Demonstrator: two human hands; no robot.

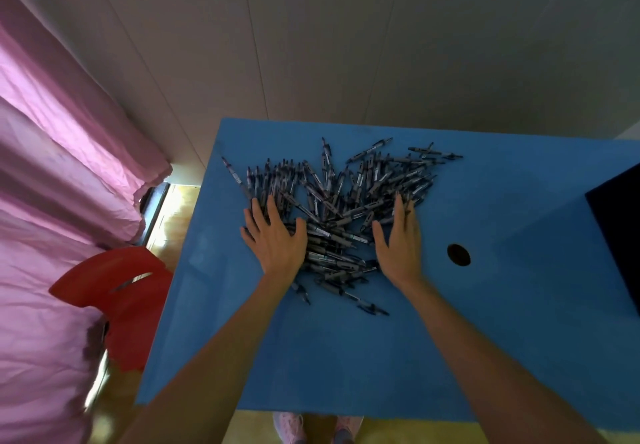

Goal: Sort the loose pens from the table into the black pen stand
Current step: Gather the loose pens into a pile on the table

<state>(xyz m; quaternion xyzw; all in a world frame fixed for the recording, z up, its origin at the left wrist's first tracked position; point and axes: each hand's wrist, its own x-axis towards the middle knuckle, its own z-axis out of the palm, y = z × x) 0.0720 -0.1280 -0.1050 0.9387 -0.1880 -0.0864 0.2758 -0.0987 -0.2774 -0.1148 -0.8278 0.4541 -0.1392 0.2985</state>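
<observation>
While spread flat on either side of the heap, both hands rest with straight fingers and grip nothing: left hand (273, 239) at the lower left edge of the pile, fingertips (257, 205) just touching the outermost barrels; right hand (401, 235) on edge at the lower right, palm turned toward the heap.

Pens (339, 208): a large loose pile, centre of the frame, on the blue table (311, 357). Scattered in all directions, crossed and stacked, a few strays lying apart toward the upper right and lower middle. Look like slim retractable pens with clear barrels and dark grips, clips and tips, though too small to tell for sure.

Likely handling: light singly, stiff, smooth and round, so prone to rolling and sliding on the slick tabletop. Tangled clips may drag neighbours along when one is lifted. Not fragile in any obvious way. Best taken mid-barrel or at the rubbery grip section; better still, gathered into a parallel bunch and pinched round the middle, tips aligned.

Black pen stand: not identifiable with any certainty. Dark shape (620, 235) at the right edge of the frame, cut off, possibly it. Round hole (458, 254) in the table right of the right hand.

Pink curtain (62, 166) on the left, red chair (117, 291) below it.
</observation>
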